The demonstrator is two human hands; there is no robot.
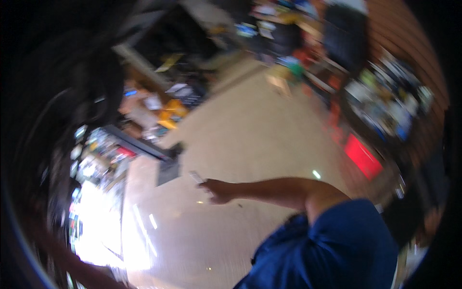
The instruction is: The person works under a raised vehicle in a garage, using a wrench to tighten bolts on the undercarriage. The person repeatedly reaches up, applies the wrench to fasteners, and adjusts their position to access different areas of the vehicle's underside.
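My right arm, in a blue sleeve (351, 236), stretches leftward across the view above a tan floor. At its end my right hand (219, 191) is closed on a small, thin, pale object (196, 177) that sticks out beyond the fingers. Motion blur hides what kind of thing it is. Nothing else touches the hand. My left hand does not show.
A grey post-like stand (137, 143) with a dark flat base stands left. Cluttered goods and a yellow item (172, 114) lie behind it. At right are a round container of mixed items (385, 103) and a red box (362, 156). Bright light glares lower left.
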